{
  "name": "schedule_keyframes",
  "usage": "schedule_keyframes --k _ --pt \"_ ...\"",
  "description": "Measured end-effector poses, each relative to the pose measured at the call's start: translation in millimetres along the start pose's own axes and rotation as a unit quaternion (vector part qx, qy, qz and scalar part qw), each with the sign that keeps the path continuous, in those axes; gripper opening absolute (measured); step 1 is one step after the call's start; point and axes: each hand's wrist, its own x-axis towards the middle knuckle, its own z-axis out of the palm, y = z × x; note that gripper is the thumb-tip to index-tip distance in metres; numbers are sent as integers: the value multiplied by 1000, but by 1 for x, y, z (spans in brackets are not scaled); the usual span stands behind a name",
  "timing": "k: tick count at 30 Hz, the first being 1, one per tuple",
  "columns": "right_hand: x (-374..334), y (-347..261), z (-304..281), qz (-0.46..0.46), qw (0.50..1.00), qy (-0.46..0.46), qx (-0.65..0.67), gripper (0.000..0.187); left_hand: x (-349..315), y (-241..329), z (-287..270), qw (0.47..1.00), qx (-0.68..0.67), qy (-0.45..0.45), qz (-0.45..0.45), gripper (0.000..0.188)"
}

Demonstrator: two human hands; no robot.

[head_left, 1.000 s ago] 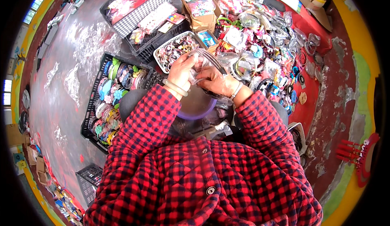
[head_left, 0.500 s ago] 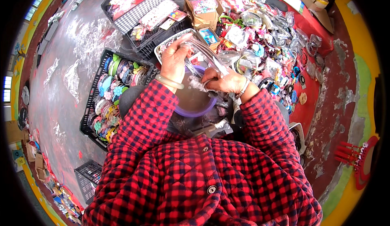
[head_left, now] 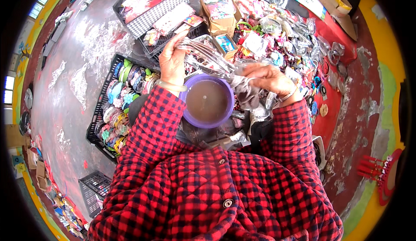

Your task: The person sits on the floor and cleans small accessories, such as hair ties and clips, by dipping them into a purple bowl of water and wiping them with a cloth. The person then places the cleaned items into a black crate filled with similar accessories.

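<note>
My left hand [head_left: 173, 61] is closed on one end of a bundle of thin, shiny silvery bands [head_left: 206, 54]; they look like bare headbands, but I cannot be sure. At the other end, my right hand [head_left: 271, 81] grips a wet-looking grey cloth [head_left: 245, 90] that lies against the bands. The bundle slants across, above the far side of a purple basin [head_left: 207, 125] of murky brownish water. Part of a white basket [head_left: 197, 71] shows behind the bands, mostly hidden.
At left stands a black crate [head_left: 96, 119] of colourful headbands. Farther off are a grey crate [head_left: 151, 16] of packaged goods and a cardboard box [head_left: 223, 24]. A heap of bagged hair accessories [head_left: 277, 37] covers the red surface at right.
My right hand has moved right with the cloth, and my left hand slightly left. The bundle is now stretched wider between them, and the basin's water is uncovered.
</note>
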Motion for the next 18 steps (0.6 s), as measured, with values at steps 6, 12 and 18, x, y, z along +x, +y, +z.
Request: schedule_keyframes --k 6,12,18 --pt "-2 12 1 33 896 128 423 23 0 10 1 987 -86 -29 -134 39" --pt "8 14 0 62 970 217 -90 23 -1 12 7 962 -186 -20 -201 40" --pt "10 10 0 59 913 303 267 20 -12 -6 3 883 -132 -68 -445 35"
